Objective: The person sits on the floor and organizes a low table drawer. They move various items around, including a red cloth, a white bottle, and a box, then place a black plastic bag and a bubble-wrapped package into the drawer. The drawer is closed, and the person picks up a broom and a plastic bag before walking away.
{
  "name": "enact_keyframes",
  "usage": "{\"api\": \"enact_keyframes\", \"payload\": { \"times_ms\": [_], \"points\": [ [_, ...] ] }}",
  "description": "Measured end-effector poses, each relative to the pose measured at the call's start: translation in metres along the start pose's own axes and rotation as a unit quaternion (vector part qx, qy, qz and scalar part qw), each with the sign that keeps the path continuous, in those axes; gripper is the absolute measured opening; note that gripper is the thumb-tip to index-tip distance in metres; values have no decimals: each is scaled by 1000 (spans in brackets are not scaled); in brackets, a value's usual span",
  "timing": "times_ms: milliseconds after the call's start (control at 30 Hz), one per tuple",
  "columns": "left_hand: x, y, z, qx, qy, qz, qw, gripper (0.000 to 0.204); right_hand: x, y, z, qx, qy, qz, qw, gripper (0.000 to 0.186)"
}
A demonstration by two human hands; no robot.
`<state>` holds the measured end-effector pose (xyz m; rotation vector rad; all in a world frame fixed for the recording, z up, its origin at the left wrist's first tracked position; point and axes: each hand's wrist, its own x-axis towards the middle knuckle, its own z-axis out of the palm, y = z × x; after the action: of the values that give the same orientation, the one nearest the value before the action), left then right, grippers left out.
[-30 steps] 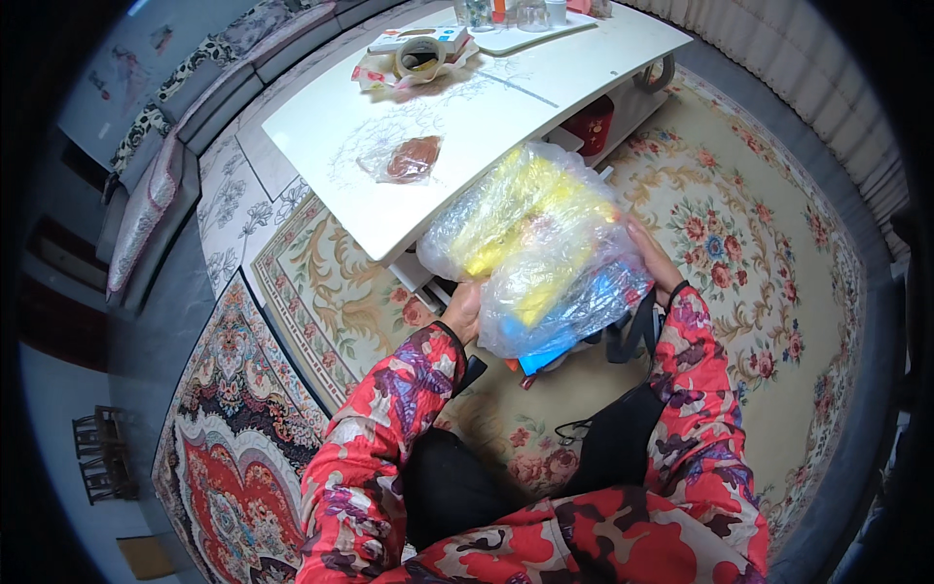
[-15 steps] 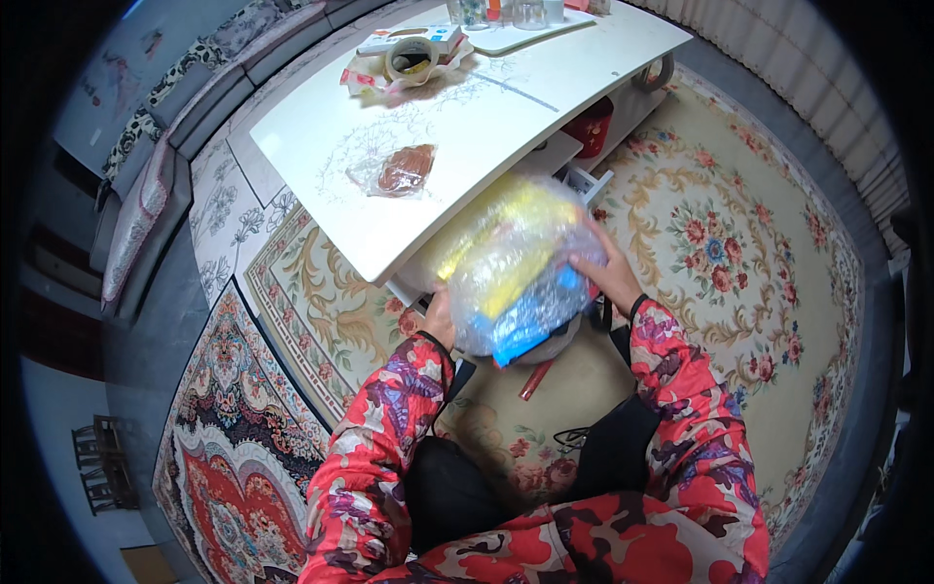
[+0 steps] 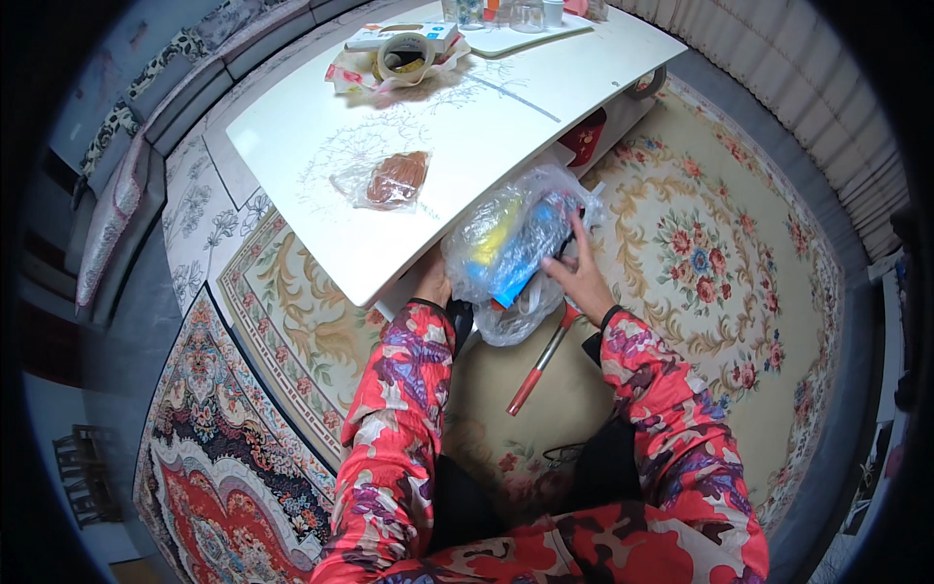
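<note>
A clear, crinkled plastic bag (image 3: 520,316) with yellow and blue things inside is held between my two hands, against the front edge of the white table (image 3: 321,229). My left hand (image 3: 435,279) grips its left side, the fingers partly hidden behind the plastic and under the table edge. At the right side, my right hand (image 3: 584,279) presses its thumb near the blue part, with the index finger stretched up along the bag. What the yellow and blue things are, I cannot make out through the plastic.
On the table lie a brown item in clear wrap (image 3: 397,180), a tape roll (image 3: 404,58), a flat box (image 3: 401,37) and a tray (image 3: 525,37) with glasses. Below the bag, a red-handled tool with a metal shaft (image 3: 551,348) lies on the floral carpet (image 3: 671,341).
The bag has moved up and away from me, closer against the table's front. Both hands went with it, and more of the red-handled tool now shows.
</note>
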<state>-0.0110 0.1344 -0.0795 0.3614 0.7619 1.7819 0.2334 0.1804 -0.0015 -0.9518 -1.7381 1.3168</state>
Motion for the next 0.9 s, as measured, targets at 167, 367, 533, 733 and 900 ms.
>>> {"api": "enact_keyframes", "payload": {
  "times_ms": [167, 367, 533, 733, 900],
  "points": [
    [47, 18, 4, -70, 224, -8, 972, 50, -8, 4, 31, -99, 13, -8, 995, 92],
    [49, 22, -1, -83, 211, -16, 974, 52, 2, 47, 32, -164, 130, 30, 977, 95],
    [50, 21, 3, -72, 215, -18, 974, 55, 5, 59, 32, -186, 112, 97, 971, 82],
    [14, 21, 19, 31, 235, -16, 971, 57, 14, 38, 35, 23, 48, 124, 991, 29],
    [-51, 32, 55, 478, 183, 76, 856, 60, 37, 11, 46, -186, 152, -130, 962, 24]
  ]
}}
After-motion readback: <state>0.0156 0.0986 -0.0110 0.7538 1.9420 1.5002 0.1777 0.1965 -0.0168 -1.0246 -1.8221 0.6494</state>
